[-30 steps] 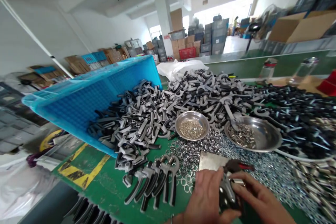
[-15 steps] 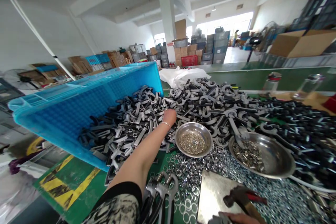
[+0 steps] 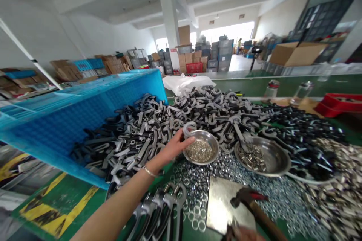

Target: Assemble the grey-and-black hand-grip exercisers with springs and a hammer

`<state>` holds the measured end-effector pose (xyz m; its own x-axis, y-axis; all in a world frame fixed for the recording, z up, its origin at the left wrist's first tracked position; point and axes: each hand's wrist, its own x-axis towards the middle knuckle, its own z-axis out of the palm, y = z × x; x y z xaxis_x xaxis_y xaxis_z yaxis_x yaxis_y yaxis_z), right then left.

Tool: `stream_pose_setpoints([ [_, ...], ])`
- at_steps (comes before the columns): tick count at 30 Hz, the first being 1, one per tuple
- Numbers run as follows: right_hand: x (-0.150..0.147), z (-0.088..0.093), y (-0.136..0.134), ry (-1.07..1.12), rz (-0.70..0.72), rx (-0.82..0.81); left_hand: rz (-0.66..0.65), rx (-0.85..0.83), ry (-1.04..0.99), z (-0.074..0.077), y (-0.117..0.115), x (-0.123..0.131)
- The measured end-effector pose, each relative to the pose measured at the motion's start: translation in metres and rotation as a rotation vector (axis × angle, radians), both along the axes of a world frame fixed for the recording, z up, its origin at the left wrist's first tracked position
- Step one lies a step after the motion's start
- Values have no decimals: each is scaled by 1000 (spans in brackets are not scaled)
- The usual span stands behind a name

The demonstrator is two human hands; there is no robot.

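My left hand (image 3: 175,146) is stretched out over the table, fingers pinched on a curved grey handle part (image 3: 187,128) just above the left rim of a small steel bowl (image 3: 213,144) of tiny metal bits. Behind it lies a big pile of grey and black handle parts (image 3: 147,128), spilling from a tilted blue crate (image 3: 65,120). Only a sliver of my right hand (image 3: 245,235) shows at the bottom edge, beside a steel plate (image 3: 223,203) with a hammer (image 3: 249,200) lying on it. Its fingers are cut off by the frame.
A wider steel pan (image 3: 278,160) of small pins sits right of the bowl. Metal rings (image 3: 198,180) cover the green table. Several assembled tools (image 3: 158,211) lie at the front. A red tray (image 3: 339,103) and two jars stand at the back right.
My left hand left the piece at the plate, reached into the pile, and has drawn back toward the small bowl holding a grey part. My right hand stays low at the frame's bottom.
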<state>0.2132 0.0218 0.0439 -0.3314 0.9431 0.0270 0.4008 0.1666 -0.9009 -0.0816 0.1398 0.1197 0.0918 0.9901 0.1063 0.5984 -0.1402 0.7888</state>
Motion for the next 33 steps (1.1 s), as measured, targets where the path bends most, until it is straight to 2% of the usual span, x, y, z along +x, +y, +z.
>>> stream_pose_setpoints([
  [2, -2, -5, -16, -23, -48, -59, -94, -180, -431, -19, -62, 29],
  [4, -3, -6, -24, -106, -112, -29, -66, -411, -757, -41, -115, 61],
  [6, -6, -4, -25, -207, -122, 53, -23, -582, -930, -63, -153, 88],
  [8, -11, 1, -27, -276, -90, 106, 20, -655, -968, -79, -175, 106],
  [11, -17, 6, -35, -345, -50, 128, 65, -672, -901, -86, -188, 113],
  [17, -16, 8, -52, -412, 19, 142, 81, -638, -741, -77, -197, 121],
  [21, -14, 9, -58, -370, 13, 161, 97, -534, -591, -76, -203, 132],
  [25, -13, 9, -64, -258, -30, 137, 101, -450, -538, -77, -209, 136],
  [28, -10, 12, -67, -229, -23, 98, 43, -386, -419, -78, -213, 131],
  [33, 1, 24, -73, -197, 129, -25, -133, -336, -104, -74, -215, 110],
])
